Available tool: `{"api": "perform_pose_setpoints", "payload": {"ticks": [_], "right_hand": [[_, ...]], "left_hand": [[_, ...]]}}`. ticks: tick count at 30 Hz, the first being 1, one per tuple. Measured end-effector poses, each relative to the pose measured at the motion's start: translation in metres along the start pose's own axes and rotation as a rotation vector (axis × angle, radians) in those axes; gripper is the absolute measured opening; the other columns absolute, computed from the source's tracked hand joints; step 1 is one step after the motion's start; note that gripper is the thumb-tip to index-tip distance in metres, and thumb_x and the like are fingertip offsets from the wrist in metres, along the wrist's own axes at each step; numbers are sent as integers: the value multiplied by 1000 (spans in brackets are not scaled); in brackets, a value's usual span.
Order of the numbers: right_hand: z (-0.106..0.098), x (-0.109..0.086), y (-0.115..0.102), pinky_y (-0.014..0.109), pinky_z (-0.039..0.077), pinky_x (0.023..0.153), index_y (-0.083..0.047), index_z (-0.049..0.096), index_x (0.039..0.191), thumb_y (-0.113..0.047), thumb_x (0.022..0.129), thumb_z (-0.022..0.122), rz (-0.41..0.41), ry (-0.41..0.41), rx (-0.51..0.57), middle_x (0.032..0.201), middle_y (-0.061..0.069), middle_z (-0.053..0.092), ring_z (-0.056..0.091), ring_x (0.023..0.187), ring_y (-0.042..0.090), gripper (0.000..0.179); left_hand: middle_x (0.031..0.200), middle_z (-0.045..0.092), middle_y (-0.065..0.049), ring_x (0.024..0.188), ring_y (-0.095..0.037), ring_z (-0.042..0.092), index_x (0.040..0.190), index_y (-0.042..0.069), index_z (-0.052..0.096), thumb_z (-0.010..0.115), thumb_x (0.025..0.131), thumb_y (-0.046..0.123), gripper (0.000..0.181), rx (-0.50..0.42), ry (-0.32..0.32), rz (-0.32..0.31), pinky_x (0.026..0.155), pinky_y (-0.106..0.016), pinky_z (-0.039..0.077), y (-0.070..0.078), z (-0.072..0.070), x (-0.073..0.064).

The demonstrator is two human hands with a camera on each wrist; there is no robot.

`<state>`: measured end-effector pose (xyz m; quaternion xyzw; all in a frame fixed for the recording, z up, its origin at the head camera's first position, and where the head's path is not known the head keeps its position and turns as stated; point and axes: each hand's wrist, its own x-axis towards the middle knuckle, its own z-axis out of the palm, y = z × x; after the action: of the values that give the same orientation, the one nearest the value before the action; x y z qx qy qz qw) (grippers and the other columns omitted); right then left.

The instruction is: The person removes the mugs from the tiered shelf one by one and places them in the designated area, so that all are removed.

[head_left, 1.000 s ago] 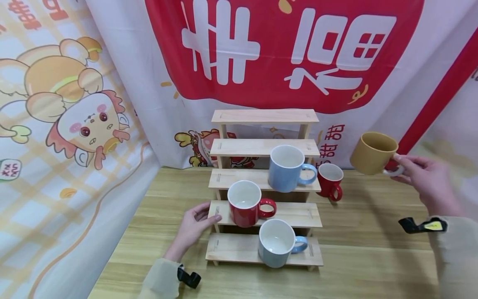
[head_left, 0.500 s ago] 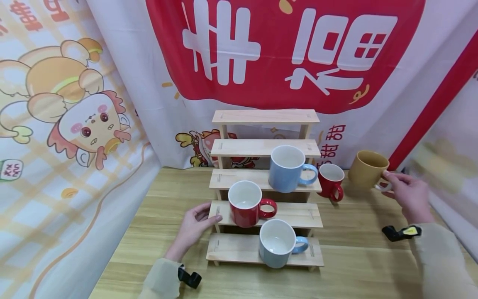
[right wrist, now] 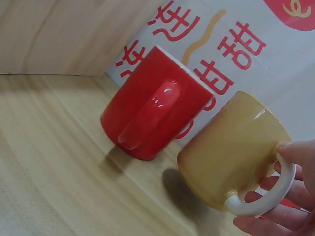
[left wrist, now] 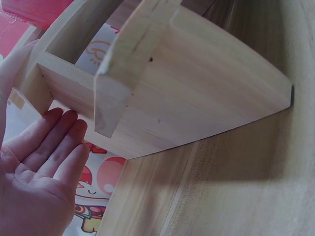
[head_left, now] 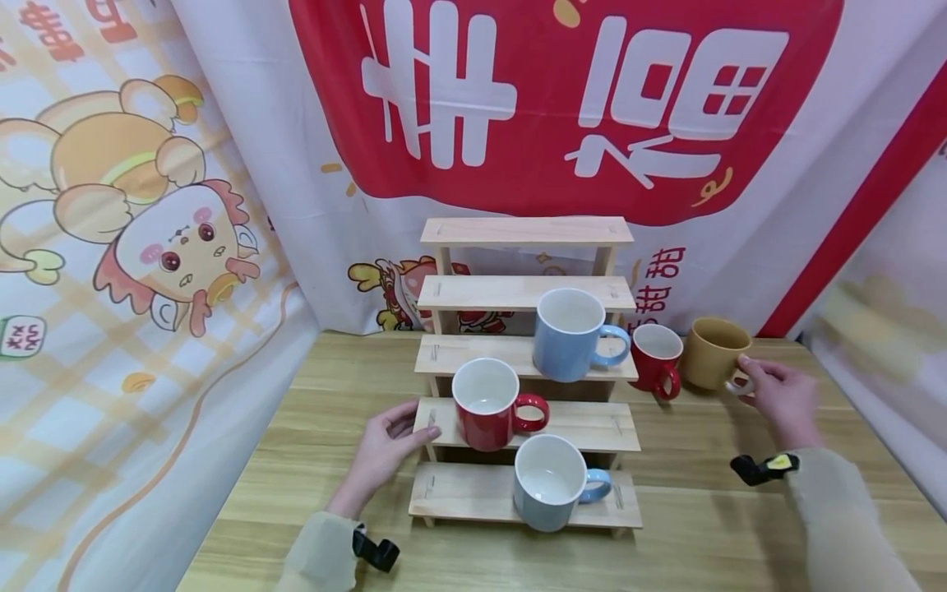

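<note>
My right hand (head_left: 784, 399) pinches the white handle of a yellow mug (head_left: 712, 355) at the right rear. In the right wrist view the yellow mug (right wrist: 231, 152) is slightly tilted, close beside a red mug (right wrist: 155, 105) standing on the table; whether its base touches the tabletop I cannot tell. My left hand (head_left: 385, 444) holds the left end of a stepped wooden rack (head_left: 577, 423), thumb on the step and fingers below, as the left wrist view shows. The rack bears a blue mug (head_left: 568, 341), a red mug (head_left: 484, 411) and a light blue mug (head_left: 547, 485).
The rack's upper two steps (head_left: 525, 230) bear no mugs. Wooden tabletop (head_left: 710, 510) extends on both sides of the rack. Behind stands a cloth backdrop (head_left: 562, 107) with red and white print, and another printed cloth (head_left: 148, 370) borders the left.
My right hand has brought the yellow mug leftward and down, from the air at the right to beside the red mug behind the rack. My left hand keeps its place.
</note>
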<state>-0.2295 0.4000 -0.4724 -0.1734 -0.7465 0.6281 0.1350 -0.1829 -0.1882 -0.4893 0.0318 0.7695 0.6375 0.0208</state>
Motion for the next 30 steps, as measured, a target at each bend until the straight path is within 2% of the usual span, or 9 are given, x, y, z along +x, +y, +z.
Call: {"api": "perform_pose_setpoints", "payload": {"ticks": [6, 12, 17, 21, 25, 28, 30], "right_hand": [[5, -1, 8, 24, 61, 62, -3, 76, 105, -25, 98, 71, -2, 18, 25, 81, -16, 71, 69, 73, 1, 23], [9, -4, 13, 23, 61, 62, -14, 76, 95, -25, 96, 74, 54, 56, 101, 79, -13, 71, 68, 71, 2, 12], [14, -10, 19, 21, 60, 60, -6, 73, 100, -23, 96, 73, 54, 95, 141, 77, -12, 71, 68, 70, 2, 18], [16, -15, 23, 19, 59, 58, -2, 70, 109, -29, 97, 72, 79, 115, 76, 77, -14, 70, 68, 68, 2, 30], [14, -18, 20, 14, 56, 61, -11, 69, 111, -40, 96, 71, 63, 102, -44, 82, -20, 67, 64, 75, 0, 33], [13, -22, 7, 9, 50, 65, -16, 68, 116, -47, 95, 69, 14, 113, -142, 85, -25, 62, 58, 84, -3, 37], [16, -26, -9, 8, 46, 69, -12, 68, 123, -48, 95, 70, -33, 135, -174, 88, -25, 61, 57, 87, -4, 45]], "left_hand": [[134, 62, -18, 126, -33, 58, 138, -1, 57, 89, 81, 23, 70, -3, -1, 3, 108, -36, 46, 0, 0, 0], [134, 61, -21, 126, -35, 57, 139, -3, 56, 88, 82, 21, 69, -8, -2, 9, 108, -36, 46, 1, 1, 0], [135, 60, -22, 127, -35, 57, 139, -3, 56, 87, 82, 20, 69, -22, -5, -2, 108, -36, 45, 3, 1, -1], [136, 60, -22, 127, -35, 56, 139, -2, 56, 87, 83, 21, 68, -23, -6, -7, 108, -36, 45, 4, 1, -1], [136, 59, -22, 128, -35, 56, 139, -2, 56, 87, 83, 21, 69, -19, -3, -5, 109, -36, 45, 4, 1, -1], [136, 60, -22, 127, -35, 56, 139, -2, 56, 87, 83, 20, 69, -22, -2, -4, 108, -36, 45, 3, 1, -1], [136, 60, -22, 127, -35, 56, 139, -2, 56, 87, 83, 19, 68, -27, -1, -3, 108, -36, 45, 3, 1, -1]]}}
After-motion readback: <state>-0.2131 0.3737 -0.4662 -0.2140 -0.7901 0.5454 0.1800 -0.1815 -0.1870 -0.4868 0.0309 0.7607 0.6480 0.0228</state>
